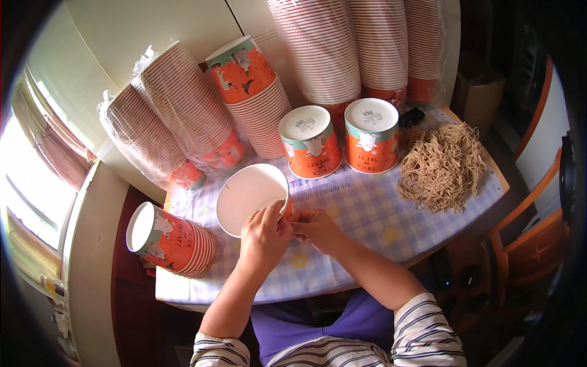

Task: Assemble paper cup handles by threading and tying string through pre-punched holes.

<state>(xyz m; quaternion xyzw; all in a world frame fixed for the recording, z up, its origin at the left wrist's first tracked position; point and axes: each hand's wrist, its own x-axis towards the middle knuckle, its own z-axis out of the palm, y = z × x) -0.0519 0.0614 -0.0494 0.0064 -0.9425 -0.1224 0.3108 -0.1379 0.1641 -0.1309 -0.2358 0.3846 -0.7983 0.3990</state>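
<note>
At the centre of the frame, a tub (247, 205) is held with its open white mouth facing up toward the camera. Its right rim is gripped by the bent fingers of the left hand (267, 229); the fingers of the right hand (313, 229) are drawn together just beside it, touching or nearly so, but whether anything is pinched there cannot be told, since the spot is covered by the knuckles. Because the tub appears to be steadied mainly at one side, it could be swung or slipped round if that wall is pressed hard, and the thin-looking rim could be creased. Should the tub be pushed forward, the two upturned tubs, one (310, 144) nearer and one (372, 137) farther right, could be knocked. At the left, the short stack (183, 241) stands near the table's edge and could be tipped off by a stray elbow. At the right of the frame, the strands of the cord heap (443, 168) lie loosely tangled, so others could be dragged along or knotted if one is pulled quickly.
</note>
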